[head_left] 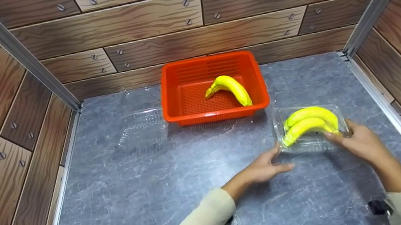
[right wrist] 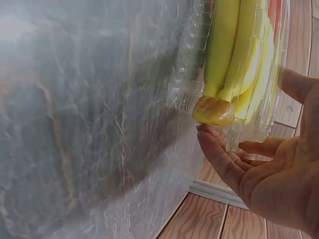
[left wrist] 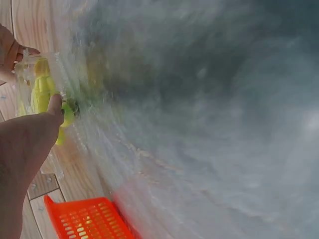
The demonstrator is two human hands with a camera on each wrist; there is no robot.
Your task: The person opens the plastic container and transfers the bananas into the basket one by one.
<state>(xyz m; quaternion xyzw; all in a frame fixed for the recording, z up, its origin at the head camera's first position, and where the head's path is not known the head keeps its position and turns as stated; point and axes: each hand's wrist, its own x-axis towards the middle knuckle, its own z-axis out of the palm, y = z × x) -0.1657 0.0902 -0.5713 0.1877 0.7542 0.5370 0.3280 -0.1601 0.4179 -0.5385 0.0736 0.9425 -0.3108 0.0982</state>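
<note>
Beside red basket (head_left: 210, 114), right fingers (right wrist: 222, 158) holding clear container (head_left: 307, 147), bananas (head_left: 306, 125) inside, left fingers (head_left: 272, 153) wide alongside

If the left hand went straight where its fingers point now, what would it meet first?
Probably the clear container holding bananas: the left hand seems to touch its near left corner, though depth is unclear.

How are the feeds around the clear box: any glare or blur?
Head: fairly sharp, with glare on the tabletop left of the left hand; left wrist: tabletop smeared and hazy, boxed bananas soft; right wrist: tabletop hazy, pale glare top left, right hand clearer.
</note>
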